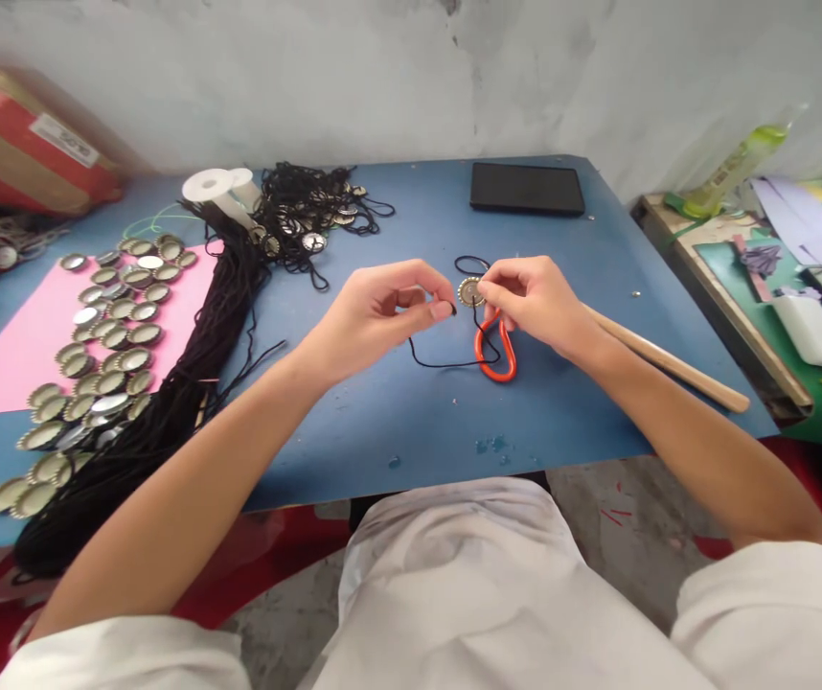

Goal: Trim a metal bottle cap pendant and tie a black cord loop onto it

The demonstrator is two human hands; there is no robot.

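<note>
My right hand pinches a small crimped metal cap above the blue table. My left hand is closed in a pinch on the end of a thin black cord right beside the cap. The cord loops behind the cap and trails down across the table. Orange-handled scissors lie under my right hand, their blades hidden.
Several loose caps lie on a pink sheet at left, beside a thick bundle of black cords. Corded caps and a white spool sit behind. A black case, a wooden stick, and a cluttered side bench lie to the right.
</note>
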